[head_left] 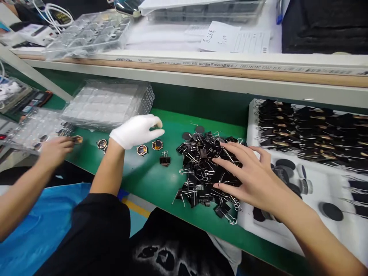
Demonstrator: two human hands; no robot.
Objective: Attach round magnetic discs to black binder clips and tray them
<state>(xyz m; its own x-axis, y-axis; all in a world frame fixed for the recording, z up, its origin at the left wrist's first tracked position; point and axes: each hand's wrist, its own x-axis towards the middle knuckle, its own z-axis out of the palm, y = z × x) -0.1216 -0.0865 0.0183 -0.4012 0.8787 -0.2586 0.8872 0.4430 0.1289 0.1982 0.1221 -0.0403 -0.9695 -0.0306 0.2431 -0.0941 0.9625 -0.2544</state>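
My left hand (136,130), in a white glove, hovers over the green mat (149,180) with its fingertips pinched on a small dark piece. Just below it lie round copper-rimmed discs (157,145) and a single black binder clip (165,159). My bare right hand (253,172) rests with fingers spread on a heap of black binder clips (201,168), holding none of them.
A co-worker's hand (56,149) at the left holds a small round part beside a clear tray (31,128). Stacked clear blister trays (109,101) stand behind my left hand. A white tray (316,234) at the right carries clipped assemblies (310,130) and black discs (330,211). A shelf (201,73) overhangs.
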